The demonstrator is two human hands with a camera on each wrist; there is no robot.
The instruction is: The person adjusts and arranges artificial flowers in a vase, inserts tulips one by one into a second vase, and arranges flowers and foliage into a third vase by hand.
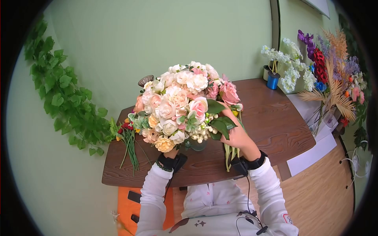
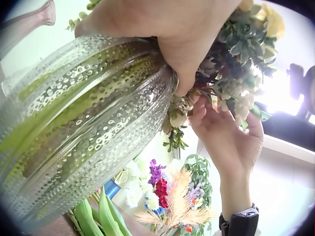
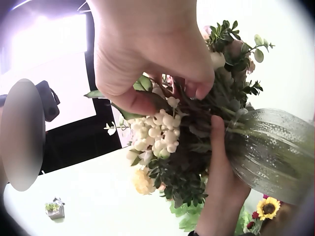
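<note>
A large bouquet of cream, peach and pink flowers stands in a clear textured glass vase. My left hand grips the vase at its neck; in the head view the flowers mostly hide that hand. From the right, my right hand reaches in under the blooms. Its fingers curl into the leaves and stems just above the rim, as the right wrist view shows. A cluster of white berries hangs beside the thumb. Green leaves stick out by the fingers.
Red and yellow flowers with thin green stems lie on the dark wooden table at left. Thick green stems lie under my right wrist. A blue spool stands at the back right, near more flowers. Ivy hangs at left.
</note>
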